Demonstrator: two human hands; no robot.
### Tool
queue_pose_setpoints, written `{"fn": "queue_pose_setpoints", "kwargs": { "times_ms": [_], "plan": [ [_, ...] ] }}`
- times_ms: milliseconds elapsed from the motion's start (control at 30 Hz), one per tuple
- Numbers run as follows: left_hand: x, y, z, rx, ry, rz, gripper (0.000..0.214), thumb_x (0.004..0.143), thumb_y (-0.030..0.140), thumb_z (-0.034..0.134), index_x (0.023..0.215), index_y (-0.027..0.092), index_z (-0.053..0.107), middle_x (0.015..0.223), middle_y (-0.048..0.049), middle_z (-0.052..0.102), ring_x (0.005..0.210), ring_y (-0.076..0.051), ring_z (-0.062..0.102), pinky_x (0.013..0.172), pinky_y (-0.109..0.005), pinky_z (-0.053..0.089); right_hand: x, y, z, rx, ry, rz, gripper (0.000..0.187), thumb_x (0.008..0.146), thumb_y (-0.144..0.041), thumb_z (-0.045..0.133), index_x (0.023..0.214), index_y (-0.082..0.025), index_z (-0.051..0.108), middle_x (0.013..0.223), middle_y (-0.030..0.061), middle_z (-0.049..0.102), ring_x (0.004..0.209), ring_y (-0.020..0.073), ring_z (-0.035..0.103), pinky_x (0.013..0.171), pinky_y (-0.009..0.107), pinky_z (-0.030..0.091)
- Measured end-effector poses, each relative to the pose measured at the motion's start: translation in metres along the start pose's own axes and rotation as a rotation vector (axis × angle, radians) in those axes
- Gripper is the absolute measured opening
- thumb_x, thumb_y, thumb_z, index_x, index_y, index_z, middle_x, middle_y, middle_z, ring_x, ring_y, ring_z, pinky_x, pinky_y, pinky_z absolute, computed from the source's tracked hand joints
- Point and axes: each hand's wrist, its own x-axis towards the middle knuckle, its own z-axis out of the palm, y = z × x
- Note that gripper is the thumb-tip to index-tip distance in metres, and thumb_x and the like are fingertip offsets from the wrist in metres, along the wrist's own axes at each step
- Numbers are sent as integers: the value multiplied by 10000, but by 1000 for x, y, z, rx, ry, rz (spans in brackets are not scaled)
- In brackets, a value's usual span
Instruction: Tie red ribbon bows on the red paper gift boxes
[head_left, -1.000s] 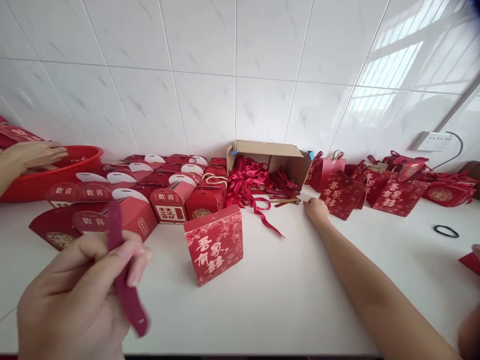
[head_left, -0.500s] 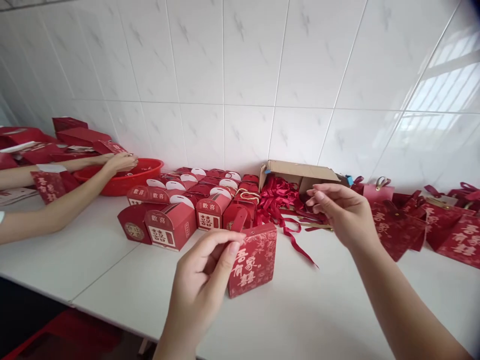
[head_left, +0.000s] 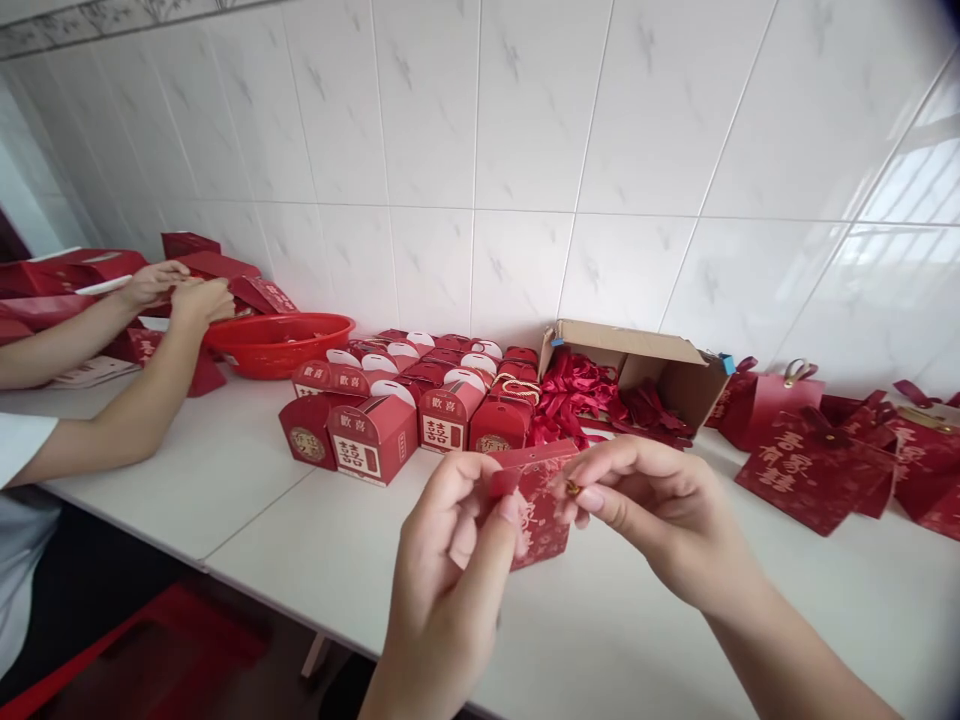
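Observation:
My left hand is closed in a pinch on the end of a dark red strap. Facing it, my right hand pinches a small gold piece between thumb and forefinger, close to the strap's end. Both hands hover just in front of a red gift box with gold characters, which stands on the white table. The fingers hide part of the box's front.
An open cardboard box spilling red ribbons lies by the tiled wall. Rows of red gift boxes stand to its left, flat red bags to its right. A co-worker's hands work beside a red basin.
My hands came together in front of the red box; the right hand came back from the ribbon box with a small gold piece. The view swung left. The co-worker's hands left the basin.

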Motion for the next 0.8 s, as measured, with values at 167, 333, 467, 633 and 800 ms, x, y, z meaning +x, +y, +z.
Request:
{"fn": "queue_pose_setpoints", "kwargs": {
  "times_ms": [167,333,467,633,800],
  "plan": [
    [0,5,-2,75,-32,12,118,818,318,618,822,202,636,627,17,563,507,-104,488,481,-202,405,-3,2,2,191,-113,127,120,851,-103,650,869,-208,706,761,1,711,683,81,679,662,185,572],
    [1,5,-3,43,-171,16,128,811,286,639,729,191,666,568,10,613,466,-101,499,459,-202,404,-3,3,4,283,-177,223,80,857,-127,652,847,-185,706,757,5,711,698,84,679,689,205,569],
    [3,4,-4,-74,-243,18,154,827,242,630,687,181,648,574,19,594,490,-87,512,536,-194,460,-4,3,4,358,-216,281,59,849,-129,663,827,-171,699,747,0,706,661,64,663,657,178,545],
    [6,5,-5,-224,-479,-152,225,866,280,596,675,162,597,596,8,564,553,-113,576,592,-216,481,-6,6,3,466,-318,376,35,836,-138,681,809,-158,691,755,15,709,637,60,655,610,169,523],
    [6,2,0,-232,-309,-188,155,854,325,620,800,180,602,664,17,566,609,-107,568,645,-208,479,-4,11,1,418,-216,304,37,858,-173,662,821,-173,668,748,2,685,651,65,625,637,188,507]
  ]
}}
